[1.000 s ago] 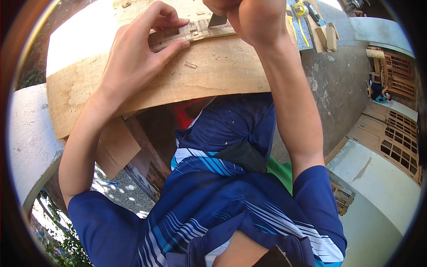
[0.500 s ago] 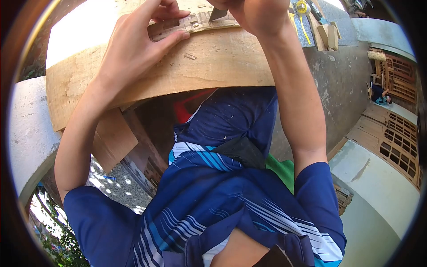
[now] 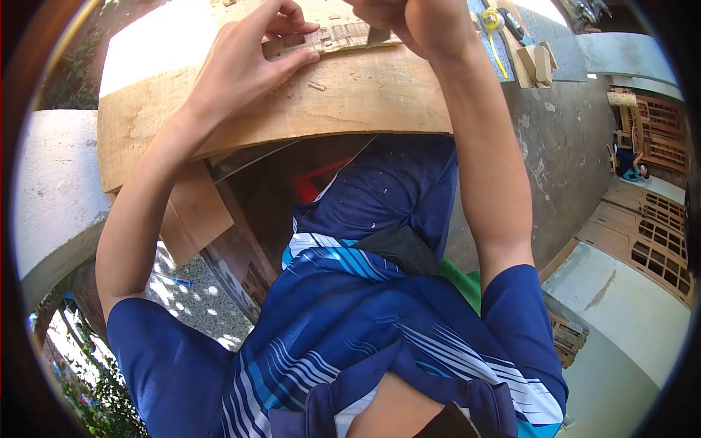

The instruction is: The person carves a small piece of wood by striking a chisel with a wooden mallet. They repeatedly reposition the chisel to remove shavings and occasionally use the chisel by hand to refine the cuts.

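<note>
My left hand [image 3: 244, 69] grips a thin wooden strip [image 3: 345, 35] between thumb and fingers, holding it down on a broad wooden board [image 3: 380, 91]. Small rectangular cut-outs and marks run along the strip. Closed around the handle of a chisel [image 3: 377, 36], my right hand [image 3: 431, 25] is at the strip's right end. Only the flat metal blade shows, its tip at the strip; the handle is hidden in my fist. A small wood chip [image 3: 316, 86] lies on the board in front of the strip.
A yellow tape measure [image 3: 493, 20] and wood blocks [image 3: 539, 64] lie at the upper right. A white concrete ledge [image 3: 58, 164] stands left of the board. Far right are a person [image 3: 631, 164] and latticed wooden panels [image 3: 661, 219].
The view has shifted, so the board and left hand appear farther right. The chisel blade has moved right along the strip and shows less. Both hands keep their grip.
</note>
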`<state>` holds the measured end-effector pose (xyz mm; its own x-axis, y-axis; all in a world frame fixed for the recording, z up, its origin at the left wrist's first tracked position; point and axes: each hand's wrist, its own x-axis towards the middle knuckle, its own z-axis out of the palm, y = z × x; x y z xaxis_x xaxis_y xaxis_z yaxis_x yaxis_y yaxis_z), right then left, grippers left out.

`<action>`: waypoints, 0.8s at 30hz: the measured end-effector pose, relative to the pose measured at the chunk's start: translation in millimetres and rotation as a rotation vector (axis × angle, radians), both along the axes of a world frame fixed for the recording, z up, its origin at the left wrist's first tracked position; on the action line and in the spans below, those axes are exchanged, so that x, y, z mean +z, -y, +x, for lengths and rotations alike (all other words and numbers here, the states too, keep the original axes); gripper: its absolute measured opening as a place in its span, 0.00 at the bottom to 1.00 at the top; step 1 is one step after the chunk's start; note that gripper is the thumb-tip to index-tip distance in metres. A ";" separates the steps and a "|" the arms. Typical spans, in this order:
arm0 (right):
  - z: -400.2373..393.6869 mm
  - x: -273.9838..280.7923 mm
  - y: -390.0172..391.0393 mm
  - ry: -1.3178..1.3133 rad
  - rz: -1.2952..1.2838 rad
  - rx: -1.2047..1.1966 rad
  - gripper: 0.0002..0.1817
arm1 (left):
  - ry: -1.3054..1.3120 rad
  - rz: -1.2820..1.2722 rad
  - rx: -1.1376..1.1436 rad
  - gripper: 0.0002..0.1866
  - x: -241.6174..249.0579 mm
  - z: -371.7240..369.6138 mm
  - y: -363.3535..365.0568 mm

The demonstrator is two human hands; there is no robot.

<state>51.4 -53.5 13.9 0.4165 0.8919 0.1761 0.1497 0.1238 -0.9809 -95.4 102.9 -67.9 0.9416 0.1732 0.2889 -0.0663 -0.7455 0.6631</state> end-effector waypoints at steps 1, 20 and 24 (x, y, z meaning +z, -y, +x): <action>-3.9 2.4 -1.2 0.109 -0.051 -0.175 0.11 | -0.010 0.015 -0.006 0.20 0.0 0.0 -0.9; -19.2 -55.4 42.9 0.650 -0.355 -0.292 0.07 | -0.028 -0.199 0.115 0.21 18.6 -14.4 19.4; -34.9 -62.7 46.7 0.786 -0.351 -0.308 0.08 | 0.002 -0.074 0.038 0.25 16.6 -14.4 5.5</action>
